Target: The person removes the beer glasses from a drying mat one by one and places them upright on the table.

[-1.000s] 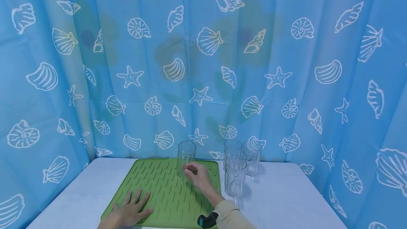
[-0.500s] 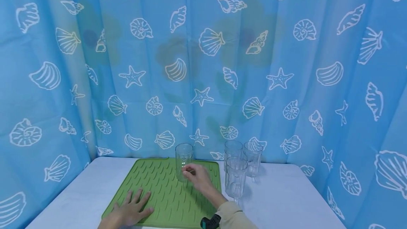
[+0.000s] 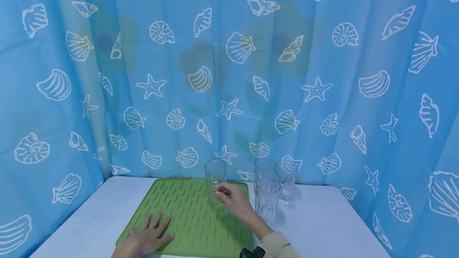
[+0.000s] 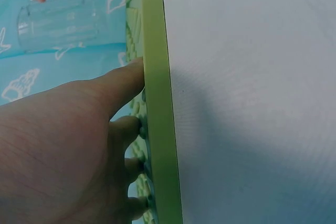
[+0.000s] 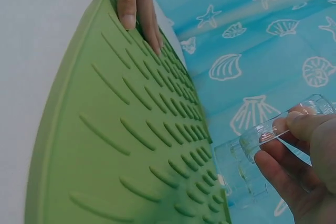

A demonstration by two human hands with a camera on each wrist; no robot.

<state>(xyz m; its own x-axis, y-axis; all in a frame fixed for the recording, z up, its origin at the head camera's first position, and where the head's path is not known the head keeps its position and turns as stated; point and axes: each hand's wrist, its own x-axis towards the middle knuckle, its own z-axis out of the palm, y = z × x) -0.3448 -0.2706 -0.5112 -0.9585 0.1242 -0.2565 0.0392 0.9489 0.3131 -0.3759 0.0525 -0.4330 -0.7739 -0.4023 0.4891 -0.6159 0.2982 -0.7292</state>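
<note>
My right hand (image 3: 233,199) holds a clear glass mug (image 3: 211,174) by its side, fingers and thumb pinching what looks like its handle (image 5: 268,129). The mug is upright over the far right part of a green ridged silicone mat (image 3: 193,226). From the left wrist view, the mug (image 4: 58,29) appears raised off the mat. Spread flat, my left hand (image 3: 148,236) rests on the mat's near left corner area; its fingers (image 5: 127,9) show at the top of the right wrist view.
Three more clear glasses stand close together right of the mat: a front glass (image 3: 267,206), a back left glass (image 3: 264,164) and a back right glass (image 3: 287,178). A white-covered table (image 3: 322,222) bears everything. A blue shell-patterned curtain (image 3: 229,75) hangs behind and at both sides.
My right hand and the mug shift slightly left, then back to the right, staying over the mat. The left hand stays in place on the mat. The view drifts a little.
</note>
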